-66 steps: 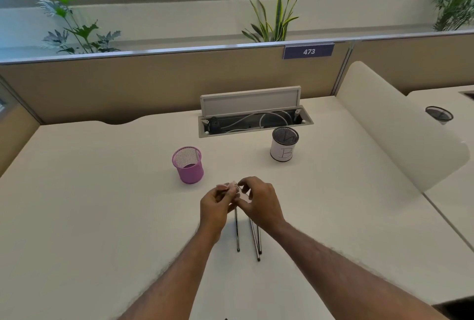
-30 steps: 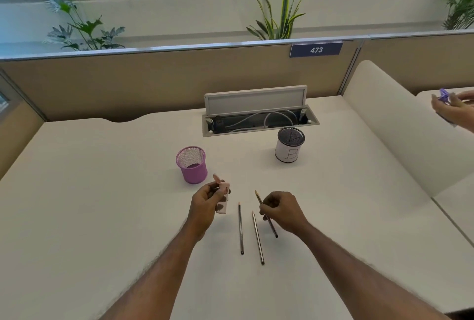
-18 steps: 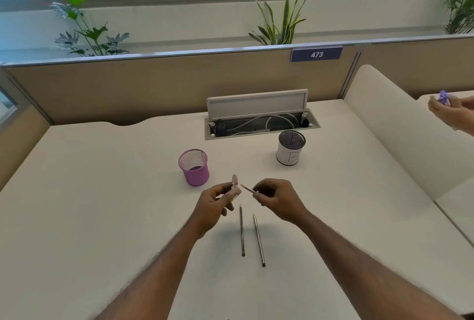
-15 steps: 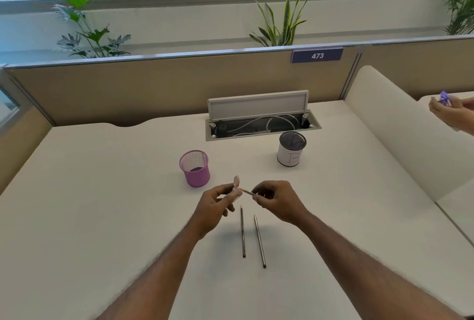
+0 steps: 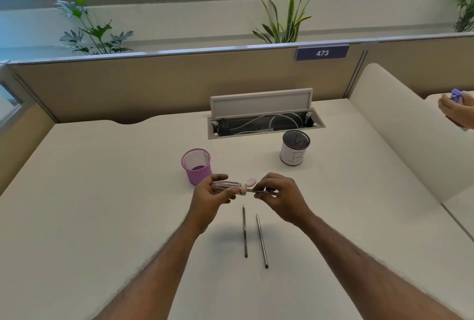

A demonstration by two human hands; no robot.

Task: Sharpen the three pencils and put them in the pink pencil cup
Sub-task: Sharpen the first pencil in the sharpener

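My left hand (image 5: pixel 209 197) grips a pale pink sharpener (image 5: pixel 232 186) with a clear tube body and an open flip cap, held level above the desk. My right hand (image 5: pixel 283 197) pinches a dark pencil (image 5: pixel 265 192) whose tip sits in the sharpener's mouth. Two more dark pencils (image 5: pixel 245 232) (image 5: pixel 262 241) lie side by side on the desk just below my hands, tips pointing away from me. The pink mesh pencil cup (image 5: pixel 197 165) stands upright just behind my left hand and looks empty.
A white cup with a dark mesh top (image 5: pixel 295 149) stands to the right of the pink cup. Behind both is an open cable tray with a raised lid (image 5: pixel 261 116). Another person's hands (image 5: pixel 456 109) hold a purple object at the far right, beyond a cream divider (image 5: pixel 400 134).
My right hand picked one pencil off the desk and brought it to the sharpener. The tip has gone into the sharpener, which my left hand has turned level.
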